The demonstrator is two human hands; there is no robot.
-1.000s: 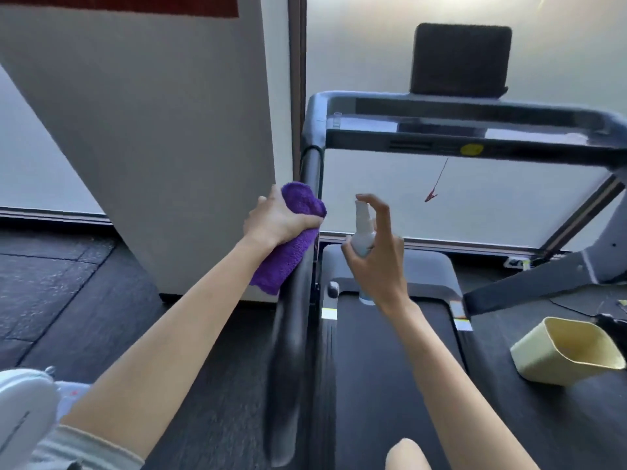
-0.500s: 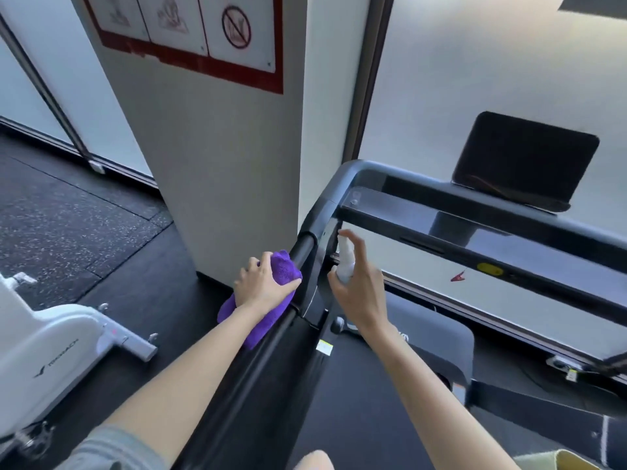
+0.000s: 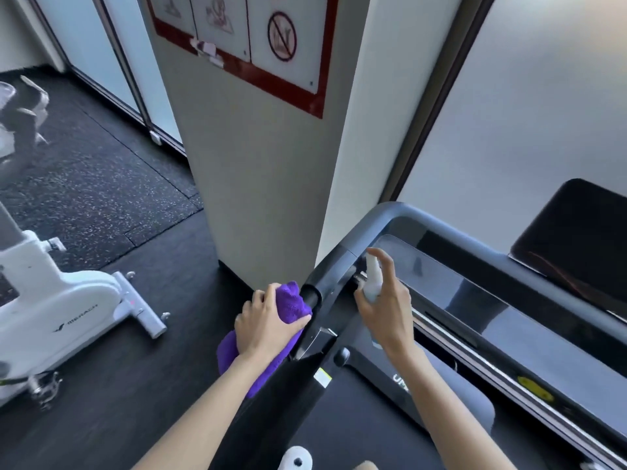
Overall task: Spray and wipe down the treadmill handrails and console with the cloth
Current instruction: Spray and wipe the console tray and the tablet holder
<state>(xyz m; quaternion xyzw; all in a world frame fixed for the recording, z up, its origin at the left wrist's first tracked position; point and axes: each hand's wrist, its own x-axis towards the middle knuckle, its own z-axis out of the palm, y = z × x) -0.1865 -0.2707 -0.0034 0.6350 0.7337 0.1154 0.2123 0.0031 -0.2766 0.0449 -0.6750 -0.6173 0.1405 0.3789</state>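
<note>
Running up from the bottom edge toward the upper right, the black left handrail (image 3: 271,401) of the treadmill sets the long axis that both forearms follow. On its outer side the left hand (image 3: 268,325) presses a purple cloth (image 3: 291,301) against the rail, fingers curled over the top of the wad and the thumb reaching toward the rail; the cloth lies lengthwise along the rail, one end bunched past the fingertips near the rail's rounded black end, the other hanging below the wrist. Just across the rail, the right hand (image 3: 386,312) grips a small white spray bottle (image 3: 372,283) held upright, its body in the palm, the forefinger arched over the top and the nozzle end pointing up and away toward the console (image 3: 441,266). The bottle stands close to the corner where the grey frame bends into the glossy console panel, but whether it touches anything there cannot be told. Farther off, a pale pillar (image 3: 271,164) carries a red-bordered sign (image 3: 258,45), and a white exercise bike (image 3: 68,307) stands on the dark floor to the left. Compared with half a second ago, both hands have kept their grips and places on the rail, while the view has swung left and closer, showing more of the sign and floor.
</note>
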